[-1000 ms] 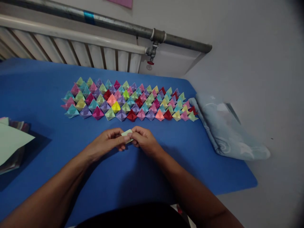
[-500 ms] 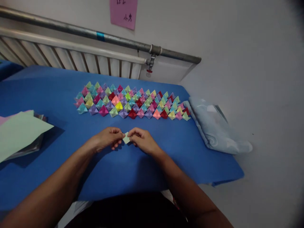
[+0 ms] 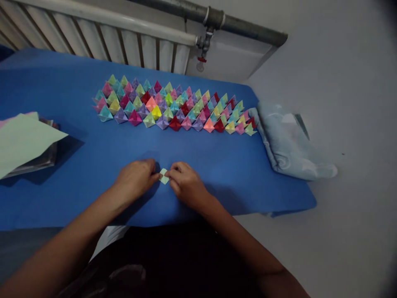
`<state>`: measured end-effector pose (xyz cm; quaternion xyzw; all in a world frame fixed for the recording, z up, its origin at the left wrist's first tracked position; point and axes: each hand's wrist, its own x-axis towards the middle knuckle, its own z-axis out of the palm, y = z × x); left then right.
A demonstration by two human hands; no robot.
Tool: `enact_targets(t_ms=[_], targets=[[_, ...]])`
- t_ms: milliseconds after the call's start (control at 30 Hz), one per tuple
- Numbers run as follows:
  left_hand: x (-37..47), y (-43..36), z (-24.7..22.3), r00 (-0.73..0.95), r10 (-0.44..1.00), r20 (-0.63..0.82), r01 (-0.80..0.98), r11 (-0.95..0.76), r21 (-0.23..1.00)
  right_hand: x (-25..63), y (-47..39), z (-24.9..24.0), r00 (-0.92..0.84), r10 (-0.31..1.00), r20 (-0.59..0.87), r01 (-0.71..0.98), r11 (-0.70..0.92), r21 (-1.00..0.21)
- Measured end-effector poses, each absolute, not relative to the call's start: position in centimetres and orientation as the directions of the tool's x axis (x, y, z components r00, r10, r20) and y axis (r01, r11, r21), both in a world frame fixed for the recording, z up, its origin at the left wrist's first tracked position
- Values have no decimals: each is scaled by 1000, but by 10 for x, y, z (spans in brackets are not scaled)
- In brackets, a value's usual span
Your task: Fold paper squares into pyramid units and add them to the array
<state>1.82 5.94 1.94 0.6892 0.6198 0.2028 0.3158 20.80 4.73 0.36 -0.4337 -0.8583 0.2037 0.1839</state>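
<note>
A: Item one, from where you're standing?
B: Folded paper (image 3: 164,176), one, pale green, small, diamond-shaped; one corner points to the boats, one to the person's body.

A: Its place against the grip?
B: Between the two, at both sides. Left hand (image 3: 136,177): grip pinched on the left corner, thumb tip against the edge. Right hand (image 3: 185,182): grip pinched on the right corner, thumb and forefinger overlapping the paper. The middle shows bare in the gap.

A: Flat on the surface (image 3: 186,147), or lifted?
B: Blue surface, paper close over it or on it; I cannot tell which.

A: Item two?
B: Paper boats (image 3: 175,123), many, in close-set rows beyond the hands: green, pink, purple, turquoise, red, yellow, orange. Well apart from the grip.

A: To the left?
B: Paper sheets (image 3: 26,140), pale green uppermost, pink edge beneath, resting on a dark-sided stack. Clear of the left hand.

A: To the right?
B: Folded cloth (image 3: 288,142), one, grey-blue with pale patterning, at the end of the surface, just beside the last boats.

A: Fixtures?
B: Radiator (image 3: 133,45), white, ribbed, behind the boats; metal pipe (image 3: 251,29) along the wall; valve handle (image 3: 202,60), red.
</note>
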Motion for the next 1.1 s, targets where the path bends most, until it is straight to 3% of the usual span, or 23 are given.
enact_targets(t_ms=[100,200,333,433,633,1100], targets=[[18,51,15,323,945,54,691,-274,669,213,46,3,-622,768,152,636,609,-474],[13,43,9,504,858,101,660,-457,596,217,46,4,-663,735,143,603,637,-480],[3,32,4,550,822,149,688,-547,477,220,49,6,-681,719,138,571,639,-516],[0,27,1,551,790,269,693,-613,379,221,51,5,-686,714,138,574,648,-500],[0,27,-2,544,726,420,711,-665,228,223,54,0,-705,693,150,562,675,-478],[7,36,0,555,722,414,733,-659,166,223,56,-4,-686,713,144,602,667,-439]])
